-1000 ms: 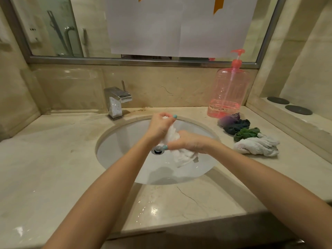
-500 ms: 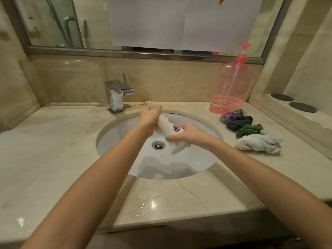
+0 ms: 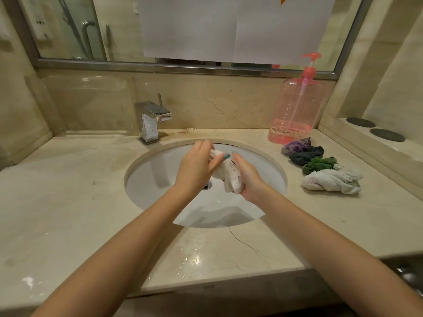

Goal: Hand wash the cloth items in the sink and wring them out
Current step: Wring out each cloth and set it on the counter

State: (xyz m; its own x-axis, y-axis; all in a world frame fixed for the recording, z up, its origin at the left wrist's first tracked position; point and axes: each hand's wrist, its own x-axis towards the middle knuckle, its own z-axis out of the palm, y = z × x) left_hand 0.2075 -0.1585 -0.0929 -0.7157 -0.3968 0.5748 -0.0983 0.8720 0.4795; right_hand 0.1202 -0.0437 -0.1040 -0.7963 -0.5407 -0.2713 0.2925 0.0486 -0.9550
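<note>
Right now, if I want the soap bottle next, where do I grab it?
Take the pink pump bottle with the right hand around its narrow neck just under the pump, coming from the front-left. It stands upright against the back wall, with wrung cloths lying just in front of its base.

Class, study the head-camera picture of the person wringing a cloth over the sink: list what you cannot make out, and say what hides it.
- Head view: most of the white cloth, wrapped by the left hand and right hand.
- The drain, partly covered by the left wrist.
- Whether the faucet drips: too small to tell.
- The mirror, mostly covered by taped paper sheets.
</note>
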